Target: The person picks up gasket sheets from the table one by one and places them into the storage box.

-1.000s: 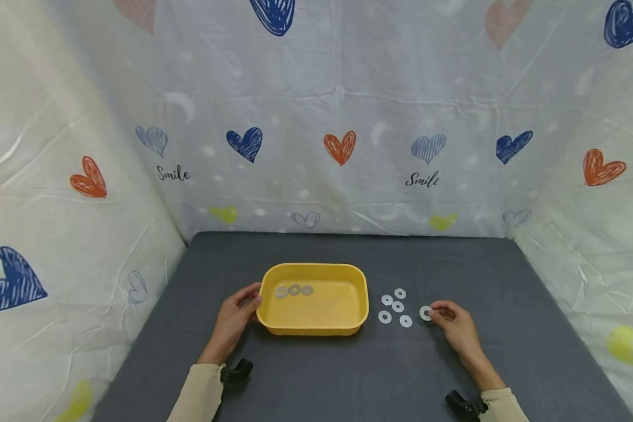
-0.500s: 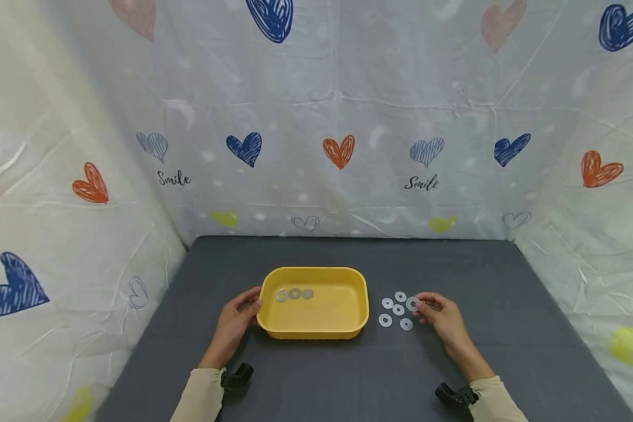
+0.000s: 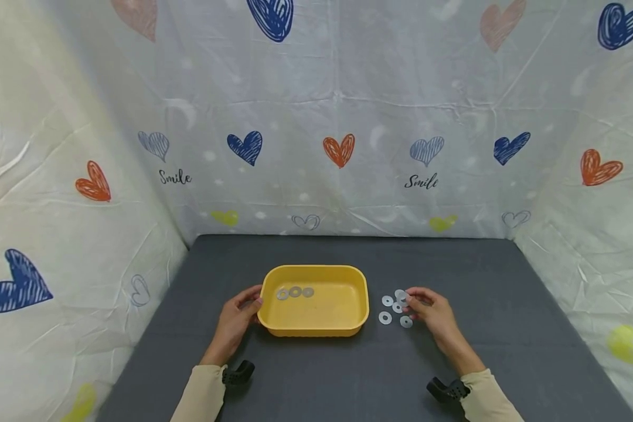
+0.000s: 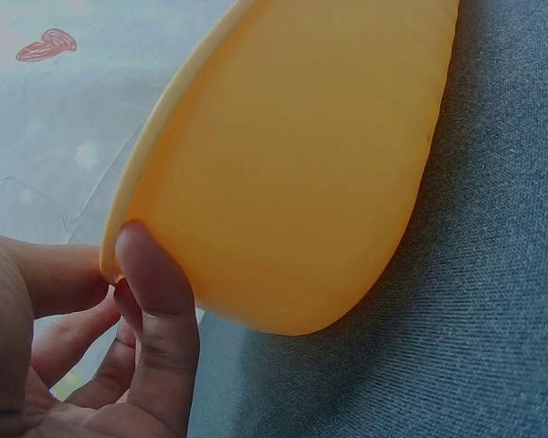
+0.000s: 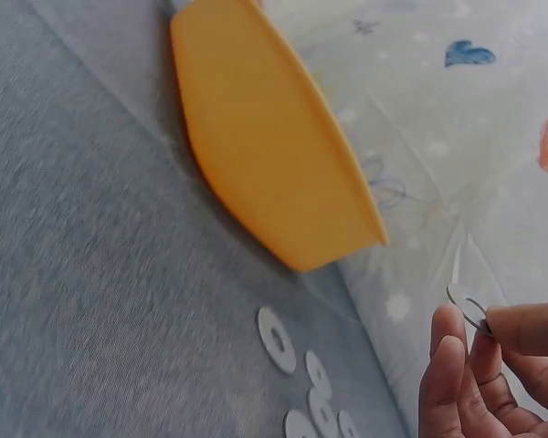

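My left hand (image 3: 234, 319) grips the left rim of a yellow plastic tray (image 3: 316, 329), thumb and fingers pinching the edge in the left wrist view. Three flat metal washers (image 3: 295, 291) lie in a row inside the tray, toward its back left. Between the thumb and fingertips of my right hand (image 3: 435, 319) a washer (image 5: 468, 308) is pinched, raised above the table. Under and beside that hand, several loose washers (image 3: 385, 317) lie on the cloth just right of the tray. The right fingers partly cover some of them in the head view.
A dark grey cloth covers the table (image 3: 316, 381). Patterned white curtains (image 3: 295, 193) with printed hearts enclose the back and both sides. Each wrist wears a black strap with a camera mount (image 3: 448, 388).
My right hand has moved left with the pinched washer, from the right of the loose washers to over them. The left hand keeps its grip on the tray, which stays put.
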`<state>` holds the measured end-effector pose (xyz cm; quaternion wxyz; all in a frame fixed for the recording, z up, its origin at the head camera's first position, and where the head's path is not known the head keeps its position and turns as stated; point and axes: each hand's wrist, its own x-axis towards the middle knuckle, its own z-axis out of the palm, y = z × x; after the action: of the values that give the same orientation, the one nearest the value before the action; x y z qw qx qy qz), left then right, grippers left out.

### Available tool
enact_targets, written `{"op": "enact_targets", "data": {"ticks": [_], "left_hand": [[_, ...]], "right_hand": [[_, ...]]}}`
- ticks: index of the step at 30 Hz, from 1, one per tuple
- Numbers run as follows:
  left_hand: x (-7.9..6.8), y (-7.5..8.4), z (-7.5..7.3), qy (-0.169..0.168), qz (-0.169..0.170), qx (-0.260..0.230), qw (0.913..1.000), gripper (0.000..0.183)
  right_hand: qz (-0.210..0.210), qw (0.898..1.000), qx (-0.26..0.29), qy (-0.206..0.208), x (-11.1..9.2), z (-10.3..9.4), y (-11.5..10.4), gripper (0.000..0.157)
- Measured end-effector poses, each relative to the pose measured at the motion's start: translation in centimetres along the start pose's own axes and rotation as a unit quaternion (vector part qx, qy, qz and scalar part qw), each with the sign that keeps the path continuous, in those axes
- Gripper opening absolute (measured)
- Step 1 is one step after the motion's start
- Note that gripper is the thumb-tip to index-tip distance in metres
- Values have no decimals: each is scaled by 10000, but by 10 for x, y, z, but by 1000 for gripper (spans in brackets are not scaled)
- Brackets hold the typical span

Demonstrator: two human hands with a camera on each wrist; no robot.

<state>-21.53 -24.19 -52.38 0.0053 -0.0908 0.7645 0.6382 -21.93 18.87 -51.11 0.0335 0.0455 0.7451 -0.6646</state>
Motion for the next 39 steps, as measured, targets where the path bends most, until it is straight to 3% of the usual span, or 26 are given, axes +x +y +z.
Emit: {"op": "enact_targets", "data": {"ticks": [15, 29, 39], "left_hand": [[0, 3, -1, 17, -40, -107, 9999, 41], [1, 1, 1, 55, -63, -15, 10000, 41], [-1, 3, -1, -8, -76, -71, 9999, 42]], "right_hand": [[-369, 9992, 48, -144, 4, 22, -24, 29], [-380, 9973, 268, -576, 9, 52, -36, 28], [-444, 9898, 527, -1250, 6, 83, -47, 29]]}}
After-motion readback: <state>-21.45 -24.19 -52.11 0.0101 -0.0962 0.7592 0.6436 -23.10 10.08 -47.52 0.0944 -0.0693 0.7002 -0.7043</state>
